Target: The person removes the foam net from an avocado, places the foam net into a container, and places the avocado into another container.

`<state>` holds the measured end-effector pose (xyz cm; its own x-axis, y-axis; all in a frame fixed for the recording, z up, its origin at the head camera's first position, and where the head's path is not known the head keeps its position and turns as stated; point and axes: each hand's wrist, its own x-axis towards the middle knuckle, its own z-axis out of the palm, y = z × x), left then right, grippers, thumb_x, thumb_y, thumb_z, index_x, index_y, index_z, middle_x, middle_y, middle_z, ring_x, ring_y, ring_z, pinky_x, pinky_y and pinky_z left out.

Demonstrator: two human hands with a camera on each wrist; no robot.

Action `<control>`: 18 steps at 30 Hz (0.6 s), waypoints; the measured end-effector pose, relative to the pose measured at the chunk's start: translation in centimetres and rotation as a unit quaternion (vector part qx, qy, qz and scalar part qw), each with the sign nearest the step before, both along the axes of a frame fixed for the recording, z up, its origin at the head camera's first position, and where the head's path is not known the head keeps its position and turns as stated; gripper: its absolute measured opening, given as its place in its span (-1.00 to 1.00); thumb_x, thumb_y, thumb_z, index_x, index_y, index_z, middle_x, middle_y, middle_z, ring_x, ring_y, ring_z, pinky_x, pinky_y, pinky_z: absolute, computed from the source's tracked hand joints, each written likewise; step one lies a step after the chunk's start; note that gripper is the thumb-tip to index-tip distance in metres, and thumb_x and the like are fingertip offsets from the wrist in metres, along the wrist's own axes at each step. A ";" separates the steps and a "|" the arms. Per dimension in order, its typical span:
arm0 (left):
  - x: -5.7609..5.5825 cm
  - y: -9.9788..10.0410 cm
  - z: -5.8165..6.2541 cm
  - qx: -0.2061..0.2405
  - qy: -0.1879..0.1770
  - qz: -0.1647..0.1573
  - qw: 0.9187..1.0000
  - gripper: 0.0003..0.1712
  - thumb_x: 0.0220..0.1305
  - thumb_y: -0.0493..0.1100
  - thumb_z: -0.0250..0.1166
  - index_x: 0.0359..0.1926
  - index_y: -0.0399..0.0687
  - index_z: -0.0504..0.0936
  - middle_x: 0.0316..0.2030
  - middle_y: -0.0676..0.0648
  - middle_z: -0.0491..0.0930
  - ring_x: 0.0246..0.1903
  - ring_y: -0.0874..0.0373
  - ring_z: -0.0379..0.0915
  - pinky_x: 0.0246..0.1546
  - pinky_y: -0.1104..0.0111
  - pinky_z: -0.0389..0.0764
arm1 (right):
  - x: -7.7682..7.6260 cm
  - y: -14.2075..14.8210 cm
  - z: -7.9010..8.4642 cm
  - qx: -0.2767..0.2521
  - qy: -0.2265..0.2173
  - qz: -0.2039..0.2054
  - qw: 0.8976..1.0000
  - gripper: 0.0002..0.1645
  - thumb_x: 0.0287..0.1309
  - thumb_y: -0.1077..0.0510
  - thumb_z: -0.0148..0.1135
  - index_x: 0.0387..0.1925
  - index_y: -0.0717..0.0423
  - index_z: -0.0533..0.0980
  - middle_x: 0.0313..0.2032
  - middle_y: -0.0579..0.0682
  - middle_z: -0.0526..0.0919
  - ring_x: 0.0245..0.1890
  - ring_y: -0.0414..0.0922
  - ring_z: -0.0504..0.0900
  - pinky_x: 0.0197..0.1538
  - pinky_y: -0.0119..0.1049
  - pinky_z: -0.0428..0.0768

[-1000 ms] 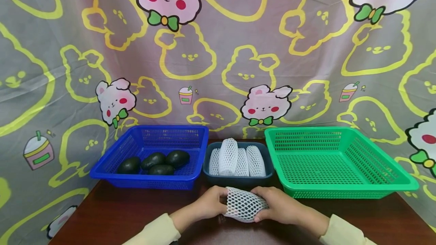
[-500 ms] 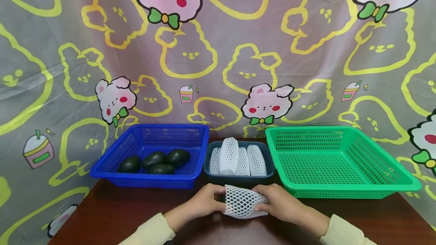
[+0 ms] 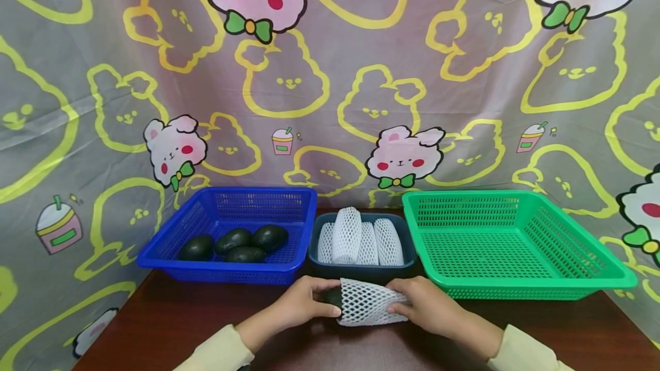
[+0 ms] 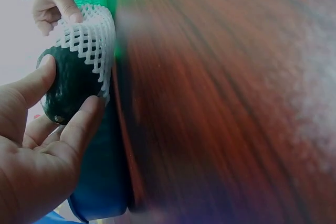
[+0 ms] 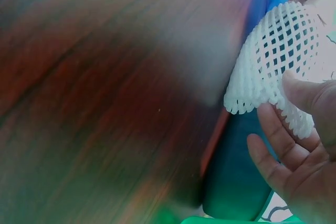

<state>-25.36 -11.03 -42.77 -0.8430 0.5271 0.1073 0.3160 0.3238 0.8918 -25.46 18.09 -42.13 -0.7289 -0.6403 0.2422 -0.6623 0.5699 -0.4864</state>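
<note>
A dark green avocado (image 4: 71,87) sits partly inside a white foam net sleeve (image 3: 367,303), held over the near middle of the table. My left hand (image 3: 301,303) grips the avocado's bare end, thumb on one side and fingers on the other, as the left wrist view shows. With my right hand (image 3: 432,307) I pinch the far end of the net between thumb and fingers. In the right wrist view that end of the net (image 5: 283,56) hangs loose and flared, and the avocado shows dark through the mesh.
At the left, a blue basket (image 3: 227,268) holds several avocados (image 3: 244,240). Behind my hands stands a dark blue bin (image 3: 361,272) with several foam nets (image 3: 346,236). A green basket (image 3: 515,291) is at the right. A patterned cloth (image 3: 330,90) hangs behind the brown table (image 3: 170,319).
My left hand has shifted slightly left, and more of the avocado's dark end shows outside the net. The right hand keeps its pinch on the net. Baskets and bin have not moved.
</note>
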 end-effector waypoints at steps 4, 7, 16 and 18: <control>0.1 -0.4 0.2 0.009 -0.006 -0.002 1.000 -0.42 0.07 -0.33 0.47 0.15 -0.36 0.55 0.02 -0.26 0.59 -0.11 0.09 0.58 -0.13 0.35 0.60 | 0.2 0.0 0.0 0.002 0.013 -0.006 1.000 -0.75 0.11 0.09 0.39 -0.17 0.08 0.62 -0.29 -0.23 0.66 -0.31 -0.38 0.56 -0.26 -0.32 0.60; 0.2 -0.7 0.2 0.012 -0.012 0.001 1.000 -0.43 0.07 -0.34 0.46 0.15 -0.35 0.55 0.01 -0.25 0.60 -0.15 0.10 0.59 -0.18 0.40 0.60 | 0.2 0.0 0.1 0.006 0.013 -0.010 1.000 -0.76 0.11 0.11 0.39 -0.17 0.08 0.62 -0.28 -0.21 0.67 -0.30 -0.37 0.57 -0.25 -0.31 0.60; 0.5 -0.9 0.5 0.010 -0.016 0.008 1.000 -0.43 0.07 -0.34 0.46 0.14 -0.34 0.56 -0.02 -0.23 0.62 -0.16 0.07 0.59 -0.20 0.43 0.59 | 0.4 -0.3 0.5 0.019 0.014 -0.008 1.000 -0.61 0.13 -0.03 0.39 -0.09 0.10 0.58 -0.24 -0.19 0.64 -0.28 -0.34 0.55 -0.20 -0.26 0.59; 0.6 -0.9 0.6 0.009 -0.016 0.007 1.000 -0.44 0.07 -0.34 0.46 0.14 -0.34 0.56 -0.02 -0.23 0.62 -0.16 0.08 0.59 -0.19 0.43 0.59 | 0.4 -0.6 0.7 0.025 0.016 -0.008 1.000 -0.55 0.11 -0.08 0.39 -0.07 0.11 0.57 -0.22 -0.19 0.63 -0.26 -0.32 0.54 -0.18 -0.25 0.58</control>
